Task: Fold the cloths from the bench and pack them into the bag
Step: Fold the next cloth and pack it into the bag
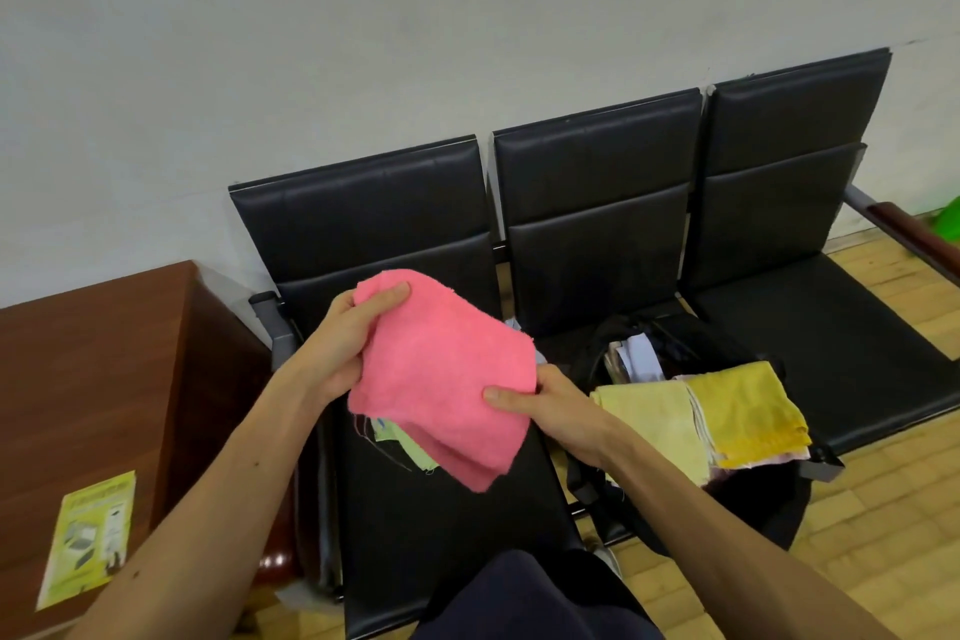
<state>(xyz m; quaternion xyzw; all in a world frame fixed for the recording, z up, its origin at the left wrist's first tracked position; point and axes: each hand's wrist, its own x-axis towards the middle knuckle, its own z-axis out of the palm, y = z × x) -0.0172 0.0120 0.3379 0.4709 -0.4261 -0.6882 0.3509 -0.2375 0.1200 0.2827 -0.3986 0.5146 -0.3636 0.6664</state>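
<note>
pink cloth (447,379) pinched by left hand (345,343) and right hand (550,403); leaflet (88,535) print illegible

Head-worn view, looking down, close over bench (831,353).

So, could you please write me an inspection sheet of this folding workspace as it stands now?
Surface: black three-seat bench against the wall; the bag sits on its middle seat.
Job's things: pink cloth, folded, held above the left seat; light green cloth partly hidden beneath it; pale yellow cloth and mustard cloth lie folded on the open black bag.
Clutter: leaflet on the wooden desk left of the bench.
Grippers: left hand grips the pink cloth's top corner; right hand pinches its lower edge.
Cables: nothing seen.
Surroundings: white wall, wood-pattern floor, unidentifiable green object at the right edge.
</note>
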